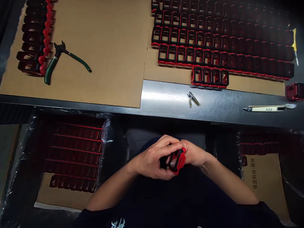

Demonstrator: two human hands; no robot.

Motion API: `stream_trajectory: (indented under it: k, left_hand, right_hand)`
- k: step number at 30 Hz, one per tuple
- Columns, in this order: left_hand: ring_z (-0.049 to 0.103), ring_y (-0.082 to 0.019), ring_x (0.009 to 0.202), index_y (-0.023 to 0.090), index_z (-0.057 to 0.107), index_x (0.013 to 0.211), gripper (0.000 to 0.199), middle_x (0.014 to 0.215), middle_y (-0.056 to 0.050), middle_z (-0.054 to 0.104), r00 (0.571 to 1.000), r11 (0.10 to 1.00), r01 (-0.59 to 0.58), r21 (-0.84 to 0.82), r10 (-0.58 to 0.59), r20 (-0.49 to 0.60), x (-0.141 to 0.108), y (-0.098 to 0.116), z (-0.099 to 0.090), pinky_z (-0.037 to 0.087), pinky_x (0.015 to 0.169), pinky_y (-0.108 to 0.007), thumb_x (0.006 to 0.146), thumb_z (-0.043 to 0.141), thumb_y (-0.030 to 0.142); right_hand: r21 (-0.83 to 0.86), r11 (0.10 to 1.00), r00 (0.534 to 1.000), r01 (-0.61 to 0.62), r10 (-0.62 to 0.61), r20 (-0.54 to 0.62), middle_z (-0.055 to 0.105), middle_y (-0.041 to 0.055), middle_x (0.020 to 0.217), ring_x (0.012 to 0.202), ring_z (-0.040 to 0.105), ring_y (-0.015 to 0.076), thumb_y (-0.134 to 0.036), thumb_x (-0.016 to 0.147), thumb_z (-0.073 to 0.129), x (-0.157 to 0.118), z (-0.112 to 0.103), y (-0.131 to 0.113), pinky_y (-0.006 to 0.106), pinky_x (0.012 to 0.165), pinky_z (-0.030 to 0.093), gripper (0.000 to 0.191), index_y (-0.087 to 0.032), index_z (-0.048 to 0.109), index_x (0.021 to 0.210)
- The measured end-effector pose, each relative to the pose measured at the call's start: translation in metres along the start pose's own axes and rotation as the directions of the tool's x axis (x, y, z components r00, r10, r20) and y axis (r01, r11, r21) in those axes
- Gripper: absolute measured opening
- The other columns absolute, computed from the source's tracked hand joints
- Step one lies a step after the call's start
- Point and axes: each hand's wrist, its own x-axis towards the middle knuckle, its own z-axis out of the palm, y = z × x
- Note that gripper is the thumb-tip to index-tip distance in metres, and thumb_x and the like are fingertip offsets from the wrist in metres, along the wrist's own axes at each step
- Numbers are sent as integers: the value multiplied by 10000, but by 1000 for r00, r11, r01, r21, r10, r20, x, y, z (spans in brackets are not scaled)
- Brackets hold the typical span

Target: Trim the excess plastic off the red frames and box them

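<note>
Close to my body, just below the table edge, both hands are around one red and black plastic frame [180, 162]. My left hand [158, 156] grips it between the thumb below and the fingers above. At its right side my right hand [193, 154] is curled against the same frame, with most of its fingers hidden behind it. The frame is tilted and its window opening faces left. On the metal table ahead lie small metal pieces [194, 99] and a cream-coloured craft knife [268, 109] marked A55.
Rows of similar frames [182, 53] stand on cardboard at the back right. Green-handled cutting pliers [59, 53] lie on the left cardboard [104, 63], beside a column of frames [33, 47]. Plastic-lined bins hold more frames at lower left [73, 158] and lower right [258, 144].
</note>
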Motion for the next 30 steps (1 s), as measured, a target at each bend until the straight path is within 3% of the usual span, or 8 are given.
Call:
stream_trajectory:
  k: [12, 22, 26, 30]
  left_hand:
    - [614, -268, 1078, 243, 430, 1483, 810, 1186, -130, 607, 999, 999, -37, 28, 37, -9, 3, 1, 0, 550, 922, -467, 735, 727, 146]
    - [625, -288, 1106, 245, 435, 1472, 836, 1218, -136, 620, 999, 1000, -23, -7, 23, -40, -4, -4, 1, 547, 951, -486, 704, 757, 165]
    - [614, -305, 1167, 243, 486, 1401, 745, 1279, -149, 595, 988, 981, 23, -191, -52, -147, -15, -14, 6, 533, 994, -494, 725, 797, 285]
    - [611, -301, 1226, 262, 475, 1366, 696, 1329, -152, 566, 953, 889, 55, -454, -182, -242, -28, -19, 12, 531, 1014, -484, 767, 813, 362]
  right_hand:
    - [-92, 995, 999, 41, -41, -6, 735, 5, 662, 596, 661, 124, -326, 662, 900, -1, -1, 3, 237, 637, 548, 236, -139, 783, 745]
    - [-15, 999, 999, -36, 36, -4, 733, 15, 633, 583, 675, 129, -325, 636, 912, -2, 2, 1, 237, 630, 576, 240, -143, 798, 744]
    - [100, 990, 995, -100, 97, 34, 759, 58, 682, 635, 727, 169, -392, 675, 885, -1, 7, -3, 281, 671, 604, 311, -116, 791, 786]
    - [196, 972, 991, -130, 121, 57, 790, 94, 837, 728, 760, 176, -364, 718, 855, 0, 12, -10, 277, 717, 604, 310, -103, 783, 867]
